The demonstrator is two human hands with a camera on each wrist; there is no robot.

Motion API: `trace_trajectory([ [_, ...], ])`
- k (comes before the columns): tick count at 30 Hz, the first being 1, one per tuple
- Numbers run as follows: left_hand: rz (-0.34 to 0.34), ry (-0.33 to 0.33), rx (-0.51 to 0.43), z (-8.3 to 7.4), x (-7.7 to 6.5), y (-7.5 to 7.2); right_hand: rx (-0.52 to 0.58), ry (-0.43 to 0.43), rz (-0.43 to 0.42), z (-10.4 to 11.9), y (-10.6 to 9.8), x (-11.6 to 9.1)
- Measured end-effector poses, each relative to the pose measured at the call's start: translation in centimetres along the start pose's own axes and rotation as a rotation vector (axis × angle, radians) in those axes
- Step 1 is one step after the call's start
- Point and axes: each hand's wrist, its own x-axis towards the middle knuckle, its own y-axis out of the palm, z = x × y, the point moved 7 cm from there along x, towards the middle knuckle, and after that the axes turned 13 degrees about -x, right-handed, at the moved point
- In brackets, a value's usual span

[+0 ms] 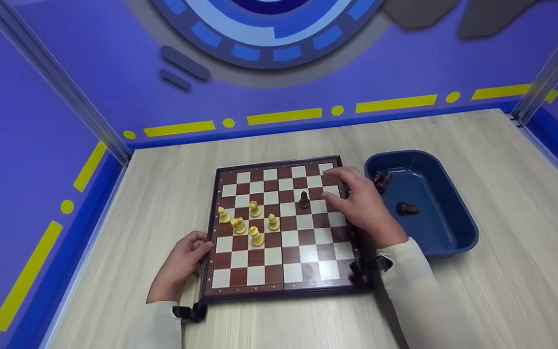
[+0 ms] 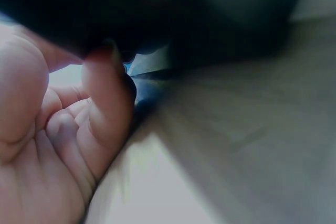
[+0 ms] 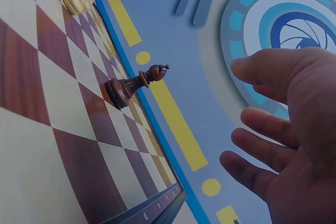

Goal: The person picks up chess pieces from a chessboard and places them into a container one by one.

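Brown bishop [image 1: 304, 200] stands upright, just left of the spread fingers [image 1: 346, 174] on your nearer right hand [image 1: 364, 206]; your left hand [image 1: 183, 258] grips the chessboard [image 1: 272, 255].

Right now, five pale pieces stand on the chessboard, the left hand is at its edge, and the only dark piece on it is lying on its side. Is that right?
Not quite: the only dark piece on the chessboard stands upright, as the head view shows. Five pale pieces do stand there, and the left hand is at its edge.
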Motion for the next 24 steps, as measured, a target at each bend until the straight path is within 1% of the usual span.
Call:
trace_trajectory([
  [6, 0.005, 0.002, -0.007, 0.0, 0.0, 0.0, -0.005, -0.010, 0.035, 0.3, 0.7, 0.0],
  [16, 0.012, 0.002, 0.002, 0.0, 0.0, 0.0, 0.047, -0.040, 0.077, 0.7, 1.9, 0.0],
  [20, 0.000, -0.001, 0.012, 0.1, 0.1, 0.0, 0.051, -0.025, 0.098, 0.8, 2.5, 0.0],
  [24, -0.012, -0.014, 0.019, 0.1, 0.2, -0.1, 0.032, -0.006, 0.127, 0.9, 3.1, -0.1],
])
